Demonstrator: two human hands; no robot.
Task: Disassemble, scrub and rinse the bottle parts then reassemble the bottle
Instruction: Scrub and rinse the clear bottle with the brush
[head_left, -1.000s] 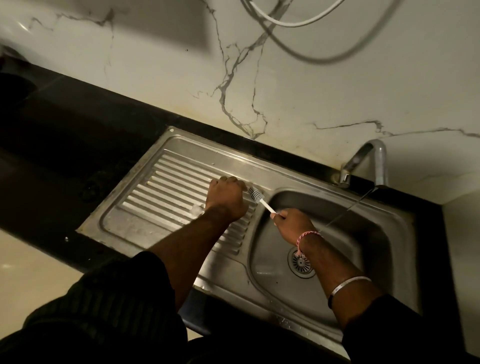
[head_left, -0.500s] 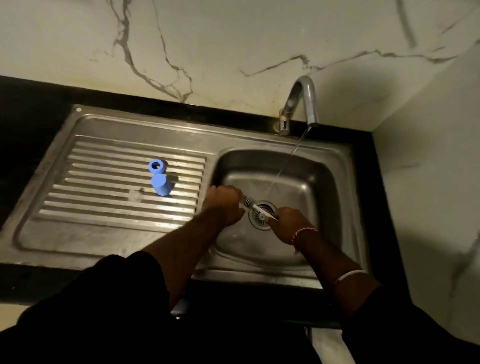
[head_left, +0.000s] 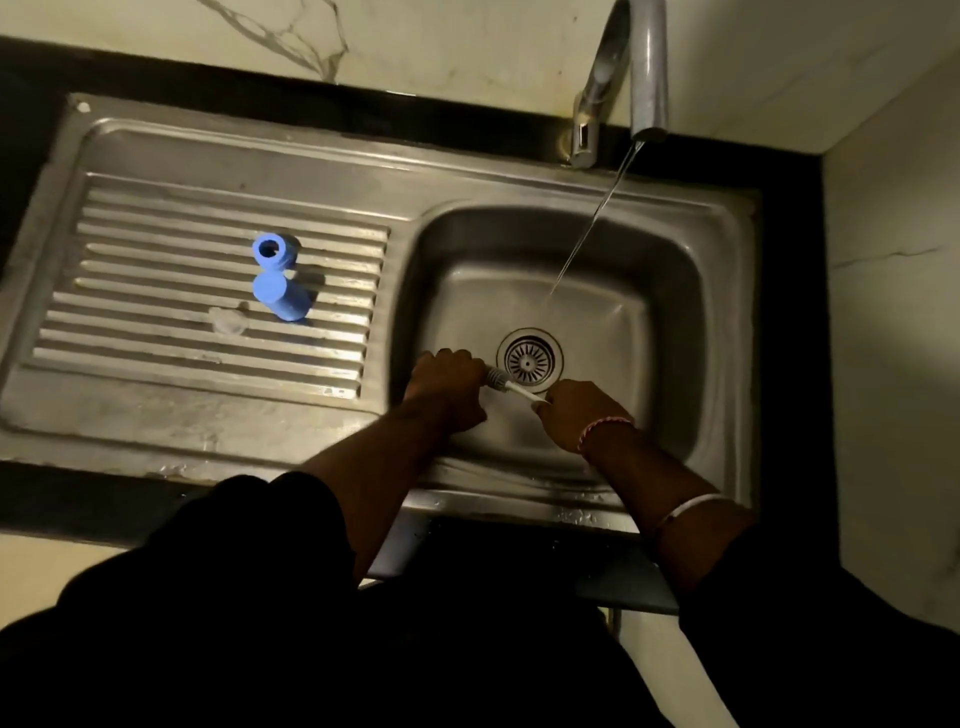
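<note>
Task status, as I read it from the head view: disassembly appears complete and scrubbing is in progress. Two blue bottle parts stand on the ribbed drainboard (head_left: 156, 312), well apart from the hands: a blue ring-shaped part (head_left: 270, 250) with an open centre, and just in front of it a blue cylindrical part (head_left: 280, 297). A small clear part (head_left: 227, 321) lies on the ribs just beside the cylinder; I cannot tell what it is. I cannot tell whether these parts have been scrubbed. The tap (head_left: 641, 67) is running, and its stream lands in the sink basin (head_left: 649, 322) behind the drain strainer (head_left: 529, 360), not on the hands. Remaining work, in my judgement: finish scrubbing, rinse all parts, reassemble. Hand pose: both forearms reach in over the front rim of the basin. The left hand (head_left: 447, 382) is curled into a fist around something I cannot see, presumably a bottle part. The right hand (head_left: 576, 410) pinches the white handle of a small bottle brush (head_left: 506, 383), whose bristle end meets the left fist. The two hands sit near each other, just in front of the strainer, linked by the brush. A beaded bracelet and a pale bangle are on the right wrist and forearm.
</note>
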